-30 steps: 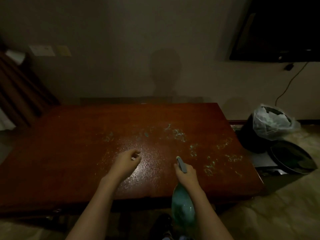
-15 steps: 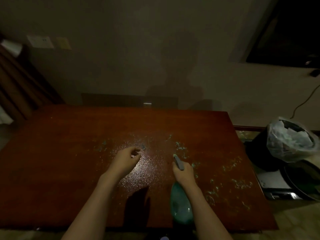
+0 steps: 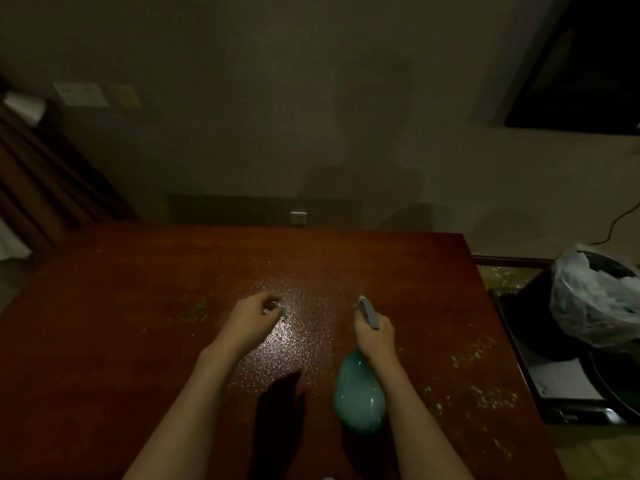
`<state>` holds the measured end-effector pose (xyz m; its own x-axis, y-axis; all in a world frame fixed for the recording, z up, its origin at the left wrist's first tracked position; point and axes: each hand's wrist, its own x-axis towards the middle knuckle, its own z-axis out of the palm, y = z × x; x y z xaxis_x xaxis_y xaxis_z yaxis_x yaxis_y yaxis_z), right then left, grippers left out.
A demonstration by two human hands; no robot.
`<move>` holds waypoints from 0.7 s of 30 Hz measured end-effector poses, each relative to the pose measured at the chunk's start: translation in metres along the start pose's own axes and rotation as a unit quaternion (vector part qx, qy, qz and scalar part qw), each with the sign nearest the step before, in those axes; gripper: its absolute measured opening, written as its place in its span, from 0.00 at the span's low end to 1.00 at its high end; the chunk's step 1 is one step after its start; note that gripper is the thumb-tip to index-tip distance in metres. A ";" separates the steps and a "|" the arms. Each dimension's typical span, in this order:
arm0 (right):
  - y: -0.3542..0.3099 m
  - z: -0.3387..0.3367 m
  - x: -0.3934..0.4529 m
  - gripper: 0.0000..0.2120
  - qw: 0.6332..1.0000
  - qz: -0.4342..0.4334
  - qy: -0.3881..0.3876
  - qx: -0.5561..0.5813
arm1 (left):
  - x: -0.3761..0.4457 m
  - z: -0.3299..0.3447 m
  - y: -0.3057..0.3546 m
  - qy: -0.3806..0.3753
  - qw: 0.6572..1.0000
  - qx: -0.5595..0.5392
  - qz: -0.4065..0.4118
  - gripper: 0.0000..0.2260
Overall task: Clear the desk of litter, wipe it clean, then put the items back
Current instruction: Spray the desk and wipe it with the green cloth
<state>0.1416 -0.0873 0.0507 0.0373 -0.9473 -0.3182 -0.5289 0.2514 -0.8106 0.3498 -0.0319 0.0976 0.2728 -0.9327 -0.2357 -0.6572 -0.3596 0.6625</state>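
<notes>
Reddish wood fills our head view: the desk (image 3: 138, 341) glistens with droplets in front of us, pale green flecks scattered toward its right side. Our right hand (image 3: 375, 337) is wrapped around the neck of the teal spray bottle (image 3: 360, 398), nozzle aimed forward over the wet patch. Our left hand (image 3: 254, 315) hovers with fingers loosely curled, holding nothing we can make out. We should mist the flecked right side evenly before wiping. Compared with half a second ago, the hands barely differ; the view sits slightly closer.
</notes>
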 end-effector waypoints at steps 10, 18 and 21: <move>0.019 -0.010 0.012 0.15 0.997 -0.004 -0.039 -0.062 | 0.009 0.013 0.006 0.002 1.000 -0.003 -0.002 0.14; 0.034 -0.028 -0.005 0.17 0.998 0.028 -0.019 -0.061 | -0.002 0.033 0.020 -0.014 1.000 0.005 0.023 0.13; 0.043 -0.034 -0.017 0.16 0.996 0.010 -0.042 -0.072 | -0.012 0.040 0.024 -0.020 0.999 0.002 0.033 0.13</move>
<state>0.0895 -0.0672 0.0384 0.0941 -0.9209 -0.3782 -0.6468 0.2322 -0.7264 0.3032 -0.0303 0.0880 0.1993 -0.9549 -0.2199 -0.6762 -0.2964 0.6744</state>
